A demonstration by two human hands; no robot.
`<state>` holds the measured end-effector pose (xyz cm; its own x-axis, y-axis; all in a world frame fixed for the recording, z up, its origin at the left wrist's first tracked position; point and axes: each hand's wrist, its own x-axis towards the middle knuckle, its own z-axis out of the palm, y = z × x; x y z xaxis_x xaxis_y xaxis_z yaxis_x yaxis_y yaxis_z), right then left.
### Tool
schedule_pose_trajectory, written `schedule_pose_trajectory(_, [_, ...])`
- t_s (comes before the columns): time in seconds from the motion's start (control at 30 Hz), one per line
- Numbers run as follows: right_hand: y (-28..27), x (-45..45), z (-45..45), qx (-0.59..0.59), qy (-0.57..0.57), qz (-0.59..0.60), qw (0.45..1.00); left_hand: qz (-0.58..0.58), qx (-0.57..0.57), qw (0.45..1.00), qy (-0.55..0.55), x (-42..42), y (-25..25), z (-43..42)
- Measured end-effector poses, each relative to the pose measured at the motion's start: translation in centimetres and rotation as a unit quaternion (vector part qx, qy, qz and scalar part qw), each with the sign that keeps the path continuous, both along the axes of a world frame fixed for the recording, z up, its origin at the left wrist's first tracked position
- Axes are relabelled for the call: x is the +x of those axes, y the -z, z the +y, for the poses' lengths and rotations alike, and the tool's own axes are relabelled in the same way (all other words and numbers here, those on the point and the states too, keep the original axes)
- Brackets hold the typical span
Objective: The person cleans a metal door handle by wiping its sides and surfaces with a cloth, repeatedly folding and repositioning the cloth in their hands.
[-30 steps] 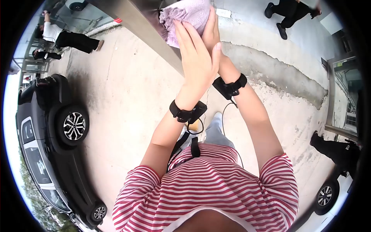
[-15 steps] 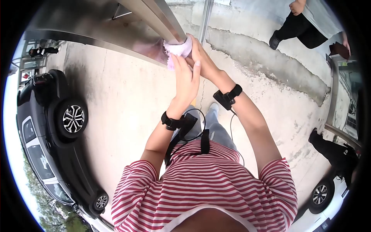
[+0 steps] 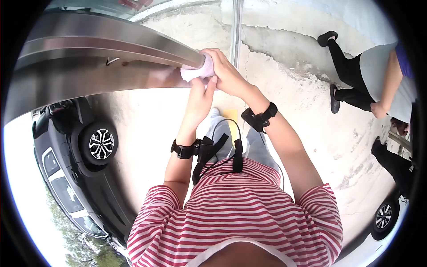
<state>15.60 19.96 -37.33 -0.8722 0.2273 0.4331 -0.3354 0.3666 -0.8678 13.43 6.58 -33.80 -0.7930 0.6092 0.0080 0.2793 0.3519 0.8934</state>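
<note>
A pale pink cloth (image 3: 195, 74) is wrapped round the end of a shiny metal beam (image 3: 133, 55) at the upper centre. My right hand (image 3: 227, 72) curls over the cloth from the right side, its fingers bent against it. From below, my left hand (image 3: 201, 98) presses the cloth's lower edge between thumb and fingers. The two hands nearly touch. Part of the cloth is hidden behind my fingers. Each wrist carries a black strap with a small box and a cable.
At the left stands a dark car (image 3: 75, 178). On the right a person (image 3: 378, 80) in black trousers walks near, with another person's dark-clothed legs (image 3: 391, 162) below. A car wheel (image 3: 383, 216) shows at the lower right. A thin metal post (image 3: 236, 35) rises beyond my hands.
The metal beam now spans more of the upper left. Both hands and the cloth have moved down and left since the earliest frame. The person at the right has come closer.
</note>
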Motion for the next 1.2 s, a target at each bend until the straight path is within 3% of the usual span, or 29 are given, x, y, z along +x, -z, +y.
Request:
schedule_pose_trajectory(0.13, [10.8,0.5,-1.9,0.016,0.112,-0.094,0.989,0.04,-0.138,0.99,-0.017,-1.1,11.8,0.4])
schedule_pose_trajectory(0.17, [13.8,0.6,-2.3,0.016,0.15,-0.133,0.98,0.038,-0.222,0.974,-0.022,-1.4,15.2,0.0])
schedule_pose_trajectory(0.23, [18.7,2.4,-3.0,-0.023,0.205,-0.287,0.935,-0.108,-0.257,0.958,0.071,-3.5,22.9,-2.7])
schedule_pose_trajectory(0.27, [20.8,3.3,-2.9,-0.064,0.223,-0.389,0.892,-0.134,-0.238,0.956,0.108,-3.1,22.4,-2.8])
schedule_pose_trajectory(0.3, [23.9,4.6,-3.1,-0.029,0.243,-0.424,0.872,-0.155,-0.219,0.952,0.148,-2.5,21.0,-2.9])
schedule_pose_trajectory(0.37, [25.4,7.7,-4.0,-0.064,0.259,-0.413,0.871,-0.139,-0.209,0.937,0.242,-2.5,17.7,-3.5])
schedule_pose_trajectory(0.43, [22.8,10.7,-5.4,-0.093,0.277,-0.38,0.878,-0.064,-0.208,0.916,0.338,-2.8,14.1,-4.8])
schedule_pose_trajectory(0.53, [16.5,13.3,-8.2,-0.23,0.294,-0.29,0.881,0.041,-0.146,0.906,0.396,-4.9,10.3,-6.8])
schedule_pose_trajectory(0.63, [9.1,13.2,-11.2,-0.253,0.224,-0.216,0.916,0.037,-0.084,0.911,0.402,-5.1,2.2,-8.6])
schedule_pose_trajectory(0.73, [1.9,11.9,-13.8,-0.201,0.162,-0.182,0.949,0.068,-0.011,0.91,0.408,-4.4,-3.0,-10.5])
schedule_pose_trajectory(0.87, [-1.1,10.3,-15.4,-0.271,0.15,-0.135,0.941,0.161,0.025,0.902,0.401,-3.7,-6.6,-13.1])
schedule_pose_trajectory(0.93, [-2.9,10.1,-15.8,-0.196,0.173,-0.143,0.955,0.243,0.047,0.888,0.388,-3.6,-8.0,-14.3])
schedule_pose_trajectory(1.2, [-7.6,9.3,-15.6,0.06,0.226,-0.169,0.957,0.229,0.125,0.909,0.324,-6.1,-9.3,-16.8])
